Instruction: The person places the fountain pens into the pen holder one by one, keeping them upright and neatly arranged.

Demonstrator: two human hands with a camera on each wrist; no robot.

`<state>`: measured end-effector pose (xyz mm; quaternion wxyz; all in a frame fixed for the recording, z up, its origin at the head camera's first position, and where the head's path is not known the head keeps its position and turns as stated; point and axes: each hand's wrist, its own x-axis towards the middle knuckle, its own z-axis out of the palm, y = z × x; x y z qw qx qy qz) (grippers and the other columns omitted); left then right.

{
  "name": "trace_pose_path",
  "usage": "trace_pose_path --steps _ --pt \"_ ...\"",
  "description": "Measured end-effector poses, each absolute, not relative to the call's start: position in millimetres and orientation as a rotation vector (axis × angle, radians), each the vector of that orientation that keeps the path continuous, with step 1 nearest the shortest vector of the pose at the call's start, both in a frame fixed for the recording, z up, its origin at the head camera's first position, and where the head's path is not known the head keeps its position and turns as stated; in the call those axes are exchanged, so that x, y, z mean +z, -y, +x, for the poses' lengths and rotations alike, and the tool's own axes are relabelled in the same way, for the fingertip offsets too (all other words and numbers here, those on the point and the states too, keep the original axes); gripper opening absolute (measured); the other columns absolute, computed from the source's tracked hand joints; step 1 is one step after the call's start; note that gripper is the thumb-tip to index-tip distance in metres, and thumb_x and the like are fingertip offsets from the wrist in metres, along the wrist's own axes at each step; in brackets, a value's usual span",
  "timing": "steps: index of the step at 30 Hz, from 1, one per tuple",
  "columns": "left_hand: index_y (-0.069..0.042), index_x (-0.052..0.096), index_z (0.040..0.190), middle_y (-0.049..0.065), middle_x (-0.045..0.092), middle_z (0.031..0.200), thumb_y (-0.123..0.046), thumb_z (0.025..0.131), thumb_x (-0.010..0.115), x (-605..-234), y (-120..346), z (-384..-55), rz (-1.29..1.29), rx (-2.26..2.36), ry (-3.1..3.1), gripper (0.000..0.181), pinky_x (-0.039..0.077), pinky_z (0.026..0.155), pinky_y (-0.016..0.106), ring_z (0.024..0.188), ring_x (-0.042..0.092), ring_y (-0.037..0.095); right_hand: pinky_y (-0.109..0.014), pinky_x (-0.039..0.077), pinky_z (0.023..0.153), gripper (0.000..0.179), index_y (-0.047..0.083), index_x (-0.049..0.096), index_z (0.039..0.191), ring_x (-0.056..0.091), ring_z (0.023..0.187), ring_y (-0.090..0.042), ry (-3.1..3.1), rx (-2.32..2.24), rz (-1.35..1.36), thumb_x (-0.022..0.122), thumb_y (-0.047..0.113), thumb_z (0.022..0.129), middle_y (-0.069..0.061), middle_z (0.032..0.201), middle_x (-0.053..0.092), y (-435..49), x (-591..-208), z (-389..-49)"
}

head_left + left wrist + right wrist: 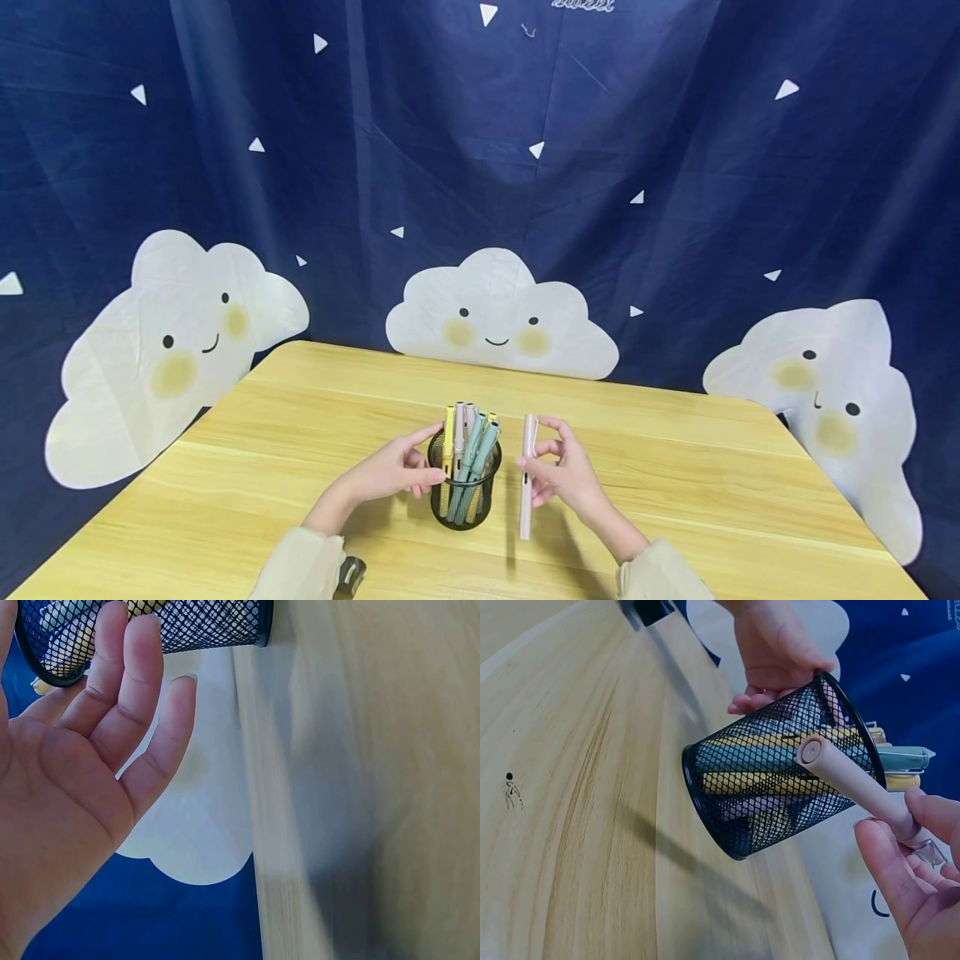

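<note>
A black mesh pen holder (463,500) stands on the table, with yellow, teal and pale pink pens (472,450) upright or leaning in it. My left hand (390,468) holds the holder at its rim, thumb on the near side and forefinger on the far side. The other fingers (142,682) are loosely bent beside the mesh. To the right of the holder, my right hand (561,468) pinches a pale pink pen (527,492) between thumb and fingers. This pen is roughly upright, its clip end on top, apart from the holder. Its plain round end (811,751) faces the right wrist camera.
The wooden table (735,475) carries shadows of the hands and pen. A small black object (350,575) is beside the left sleeve. Behind the table hangs a dark blue curtain (465,192) with white clouds and triangles.
</note>
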<state>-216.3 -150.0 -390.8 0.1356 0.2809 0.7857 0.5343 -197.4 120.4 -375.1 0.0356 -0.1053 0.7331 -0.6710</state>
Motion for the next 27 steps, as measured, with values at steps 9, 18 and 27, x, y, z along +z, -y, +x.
trace_pose_path --steps 9,18,27 --pt "0.002 0.013 0.141 0.008 0.055 0.063 -0.022 0.083 0.064 -392.1 150.4 -217.4 0.807 1.564 -2.257 0.081 0.05 0.059 0.033 0.061 0.058 0.029 -0.039 0.049 0.043 0.066 0.003 0.03 0.131 0.054 0.046 -0.019 -2.257 -2.091 -0.315 0.067 0.0 0.076 -0.011 0.081 0.052 -116.9 -370.8 -196.7" --pt "0.002 0.013 0.141 0.009 0.055 0.063 -0.02 0.083 0.064 -392.1 150.5 -217.3 0.806 1.575 -2.252 0.08 0.05 0.06 0.033 0.061 0.058 0.028 -0.04 0.049 0.044 0.066 0.003 0.029 0.131 0.054 0.045 -0.019 -2.243 -2.115 -0.312 0.066 -0.002 0.076 -0.011 0.082 0.053 -114.0 -368.8 -197.4" --pt "0.001 0.013 0.141 0.008 0.054 0.063 -0.021 0.083 0.064 -392.8 150.5 -217.8 0.803 1.575 -2.251 0.081 0.05 0.059 0.035 0.061 0.058 0.028 -0.04 0.049 0.044 0.068 0.003 0.027 0.132 0.054 0.045 -0.018 -2.222 -2.145 -0.32 0.065 -0.002 0.077 -0.013 0.085 0.052 -110.9 -365.8 -197.6"
